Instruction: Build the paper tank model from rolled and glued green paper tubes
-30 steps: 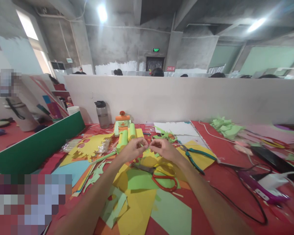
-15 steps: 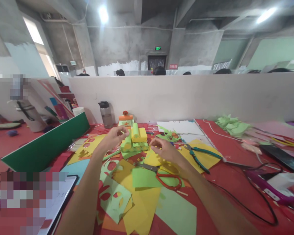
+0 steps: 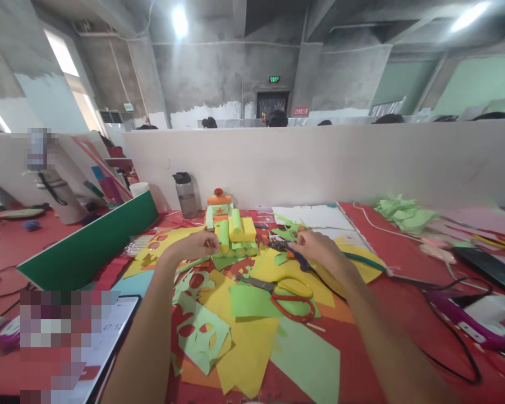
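Observation:
My left hand (image 3: 197, 244) is closed, fingers curled, right beside the paper model (image 3: 242, 229) of yellow and green rolls and boxes; anything pinched in it is hidden. To the right, my right hand (image 3: 317, 246) is closed round a dark blue corded glue gun (image 3: 298, 256), partly covered by my fingers. Behind the model stands an orange-topped part (image 3: 219, 207) with a star on it. Scissors (image 3: 273, 286) with yellow and red handles lie on green paper (image 3: 246, 303) in front. Pliers with teal handles (image 3: 364, 259) are mostly hidden by my right hand.
Cut paper scraps (image 3: 204, 336) and yellow sheets (image 3: 248, 359) cover the red table. A water bottle (image 3: 186, 196) stands before the white partition (image 3: 320, 163). A green board (image 3: 88, 244) and a tablet (image 3: 109, 336) are on the left. A black cable (image 3: 441, 367) crosses the right side.
My right hand has moved right and closed on the glue gun, pulling it over the pliers. My left hand has dropped slightly and curled its fingers. The view has shifted a little.

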Action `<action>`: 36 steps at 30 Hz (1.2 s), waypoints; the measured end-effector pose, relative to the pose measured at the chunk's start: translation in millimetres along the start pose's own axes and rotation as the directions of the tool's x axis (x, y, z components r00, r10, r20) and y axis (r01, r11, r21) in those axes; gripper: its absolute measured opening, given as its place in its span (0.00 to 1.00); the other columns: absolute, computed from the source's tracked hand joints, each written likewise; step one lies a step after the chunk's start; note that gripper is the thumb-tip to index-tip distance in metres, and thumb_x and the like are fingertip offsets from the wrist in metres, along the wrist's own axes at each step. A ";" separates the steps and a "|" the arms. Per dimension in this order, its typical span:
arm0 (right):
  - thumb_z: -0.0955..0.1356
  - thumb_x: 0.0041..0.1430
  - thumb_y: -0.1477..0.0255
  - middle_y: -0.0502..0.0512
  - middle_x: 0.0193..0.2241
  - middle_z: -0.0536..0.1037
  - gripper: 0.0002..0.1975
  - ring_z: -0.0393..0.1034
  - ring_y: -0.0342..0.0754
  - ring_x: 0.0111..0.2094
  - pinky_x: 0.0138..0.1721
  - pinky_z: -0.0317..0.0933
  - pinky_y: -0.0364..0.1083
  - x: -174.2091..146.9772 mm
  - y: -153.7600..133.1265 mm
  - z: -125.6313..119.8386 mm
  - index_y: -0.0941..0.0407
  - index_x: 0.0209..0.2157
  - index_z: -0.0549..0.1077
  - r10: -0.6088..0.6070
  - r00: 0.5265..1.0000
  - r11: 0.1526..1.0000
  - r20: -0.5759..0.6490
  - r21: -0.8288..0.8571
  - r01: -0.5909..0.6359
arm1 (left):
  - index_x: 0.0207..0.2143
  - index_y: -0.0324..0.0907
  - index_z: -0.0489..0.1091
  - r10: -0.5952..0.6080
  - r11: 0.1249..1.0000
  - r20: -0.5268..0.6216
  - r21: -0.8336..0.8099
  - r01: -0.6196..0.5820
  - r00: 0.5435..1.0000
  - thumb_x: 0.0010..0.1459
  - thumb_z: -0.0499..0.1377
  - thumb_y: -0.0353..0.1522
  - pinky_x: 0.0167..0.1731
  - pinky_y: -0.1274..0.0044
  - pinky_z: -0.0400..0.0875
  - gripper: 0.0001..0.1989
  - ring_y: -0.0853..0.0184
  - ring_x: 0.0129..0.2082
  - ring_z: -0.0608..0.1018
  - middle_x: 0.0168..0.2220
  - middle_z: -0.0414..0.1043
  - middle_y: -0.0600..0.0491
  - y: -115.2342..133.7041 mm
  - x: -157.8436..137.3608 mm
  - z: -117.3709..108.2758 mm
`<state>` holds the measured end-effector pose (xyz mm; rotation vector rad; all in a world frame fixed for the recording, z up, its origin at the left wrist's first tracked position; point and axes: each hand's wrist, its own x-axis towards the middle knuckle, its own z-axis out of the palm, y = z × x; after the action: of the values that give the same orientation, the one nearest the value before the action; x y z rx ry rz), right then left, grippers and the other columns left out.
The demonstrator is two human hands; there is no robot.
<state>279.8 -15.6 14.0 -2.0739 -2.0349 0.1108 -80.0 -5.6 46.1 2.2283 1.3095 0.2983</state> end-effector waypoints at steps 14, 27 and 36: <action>0.68 0.57 0.56 0.54 0.22 0.75 0.19 0.67 0.47 0.24 0.25 0.52 0.43 17.3 32.0 19.9 0.56 0.22 0.69 -0.075 0.930 0.991 0.359 0.128 0.031 | 0.33 0.41 0.70 0.011 1.000 -0.022 -0.020 -0.011 1.000 0.55 0.56 0.43 0.26 0.78 0.65 0.14 0.68 0.26 0.71 0.30 0.72 0.53 -10.9 0.7 -0.4; 0.68 0.59 0.65 0.49 0.21 0.70 0.13 0.61 0.42 0.22 0.24 0.53 0.42 14.2 37.0 3.8 0.56 0.25 0.64 -0.093 0.942 0.933 0.322 0.358 -0.030 | 0.32 0.42 0.68 0.066 0.998 -0.043 0.005 -0.066 0.997 0.58 0.55 0.43 0.26 0.78 0.62 0.14 0.69 0.25 0.67 0.27 0.68 0.55 0.5 -1.4 0.0; 0.68 0.55 0.65 0.49 0.20 0.70 0.11 0.63 0.43 0.23 0.24 0.55 0.42 10.3 32.6 -2.0 0.56 0.26 0.66 -0.077 0.955 0.898 0.285 0.437 -0.058 | 0.31 0.41 0.68 0.164 0.981 -0.046 -0.097 -0.168 0.985 0.57 0.57 0.46 0.30 0.78 0.65 0.17 0.68 0.29 0.70 0.30 0.70 0.53 8.6 -2.2 -0.4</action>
<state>312.3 -5.8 10.0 -1.8377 -1.9369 0.8499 -75.0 -10.7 51.3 2.2594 1.1039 0.4600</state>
